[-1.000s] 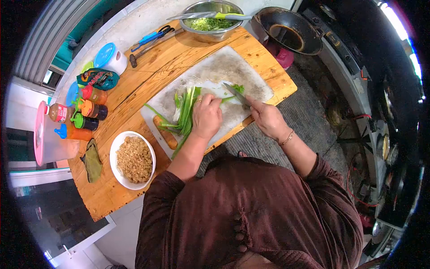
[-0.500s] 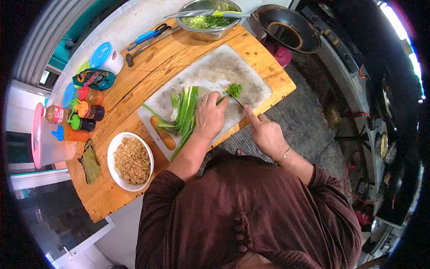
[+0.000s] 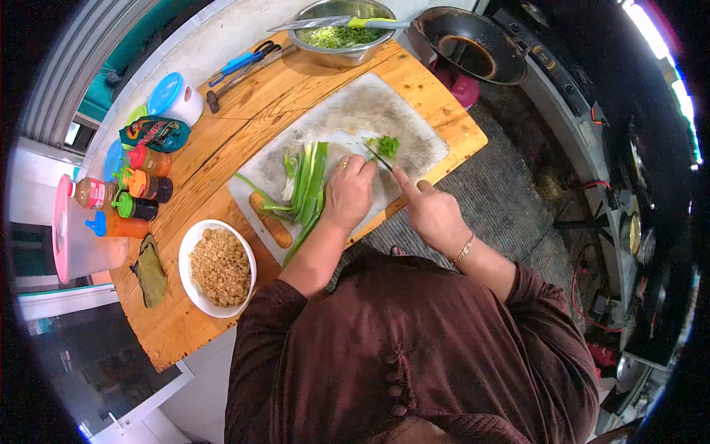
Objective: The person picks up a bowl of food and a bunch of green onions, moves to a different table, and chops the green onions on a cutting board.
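On the cutting board (image 3: 414, 140) on the wooden tabletop (image 3: 222, 148), the left hand (image 3: 347, 194) curls down over the green onions (image 3: 307, 181), whose long axis runs from the board's near edge up and slightly right, while the right hand (image 3: 430, 213) grips a knife (image 3: 377, 157) pointing away up-left beside the chopped greens (image 3: 387, 144).

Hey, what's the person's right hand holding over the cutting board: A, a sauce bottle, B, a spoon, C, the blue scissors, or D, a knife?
D: the right hand grips a knife, blade by the chopped greens, while the left hand holds down the green onions.
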